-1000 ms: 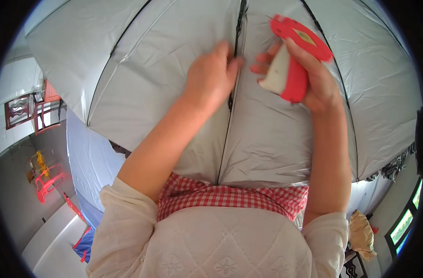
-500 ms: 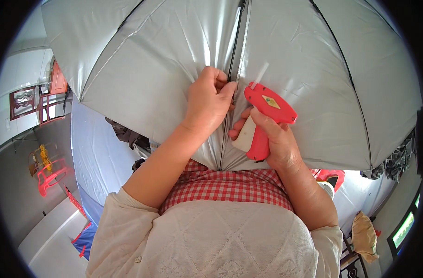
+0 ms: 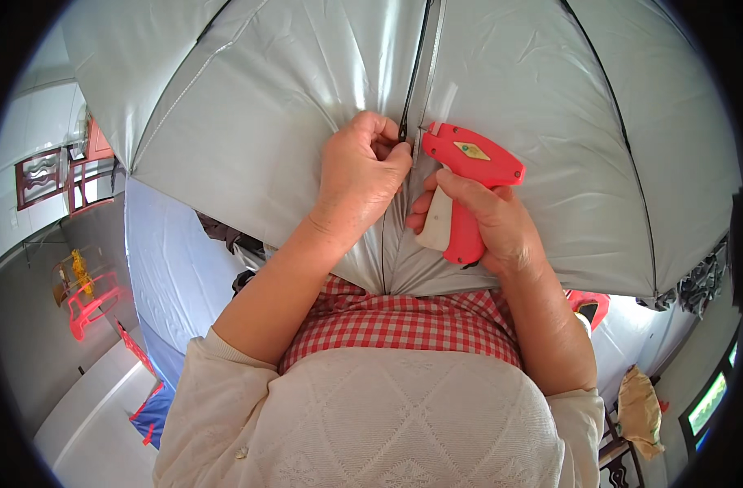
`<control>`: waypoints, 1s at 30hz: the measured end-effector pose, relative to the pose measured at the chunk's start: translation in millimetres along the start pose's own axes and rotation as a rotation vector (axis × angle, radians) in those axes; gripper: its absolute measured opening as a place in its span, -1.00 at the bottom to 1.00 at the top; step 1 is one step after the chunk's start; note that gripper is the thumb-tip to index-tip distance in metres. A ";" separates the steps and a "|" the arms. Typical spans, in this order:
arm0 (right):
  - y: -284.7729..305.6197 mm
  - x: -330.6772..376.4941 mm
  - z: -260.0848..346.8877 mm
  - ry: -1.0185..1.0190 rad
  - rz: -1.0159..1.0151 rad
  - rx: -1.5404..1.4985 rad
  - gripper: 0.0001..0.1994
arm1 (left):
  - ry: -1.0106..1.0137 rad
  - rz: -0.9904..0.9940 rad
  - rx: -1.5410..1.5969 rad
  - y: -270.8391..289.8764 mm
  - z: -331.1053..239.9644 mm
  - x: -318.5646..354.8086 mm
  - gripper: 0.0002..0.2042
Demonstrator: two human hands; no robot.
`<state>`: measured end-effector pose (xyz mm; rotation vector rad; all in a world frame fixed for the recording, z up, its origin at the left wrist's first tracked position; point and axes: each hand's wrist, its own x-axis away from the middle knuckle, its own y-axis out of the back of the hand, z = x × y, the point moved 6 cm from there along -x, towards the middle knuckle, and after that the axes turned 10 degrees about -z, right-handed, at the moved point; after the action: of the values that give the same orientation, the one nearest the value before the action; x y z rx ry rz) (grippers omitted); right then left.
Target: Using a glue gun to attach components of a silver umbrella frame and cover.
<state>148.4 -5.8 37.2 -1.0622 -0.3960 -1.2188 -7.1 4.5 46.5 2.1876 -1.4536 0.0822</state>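
left hand (image 3: pixel 361 175): fist closed in a tight grip, pinching the silver fabric where it bunches beside the dark rib; knuckles face the camera.
right hand (image 3: pixel 489 224): grip wrapped around the handle of the red tagging gun, fingers over the white trigger part.
tagging gun (image 3: pixel 462 183): red body with a white trigger piece, held upright and tilted left; its nose touches the fabric right beside the left hand's thumb, at the rib.
umbrella (image 3: pixel 249 106): open silver canopy filling the upper half of the view, inner side toward the person, lower edge resting against the person's front.
rib (image 3: pixel 414 57): dark thin rod running from the top of the view down to the point between the two hands.
seam: panels meet along the rib; fabric is gathered into folds below the hands.
apron (image 3: pixel 404 321): red and white checked cloth, just under the canopy's edge.
sweater (image 3: pixel 363 431): cream knit, lower centre.
red plastic chair (image 3: pixel 87 297): far left, well apart, on a grey floor.
blue cloth (image 3: pixel 164 244): hangs to the left under the canopy.
tan bag (image 3: pixel 640 411): lower right, near a dark chair frame.
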 end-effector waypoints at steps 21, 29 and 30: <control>-0.6 -8.9 16.7 -0.111 0.104 0.152 -0.74 | -0.034 -0.059 -0.062 2.6 3.6 -4.1 -0.88; -8.9 -7.6 30.9 -0.028 0.047 0.360 -0.74 | -0.055 -0.015 -0.041 -0.5 4.2 -3.2 -0.90; -9.2 -8.9 31.7 -0.024 0.029 0.388 -0.75 | -0.056 -0.014 -0.041 0.5 2.2 -2.8 -0.90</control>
<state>145.8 25.7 50.2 -0.7462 -0.6066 -1.0507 -9.2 5.8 43.9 2.1833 -1.4567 -0.0131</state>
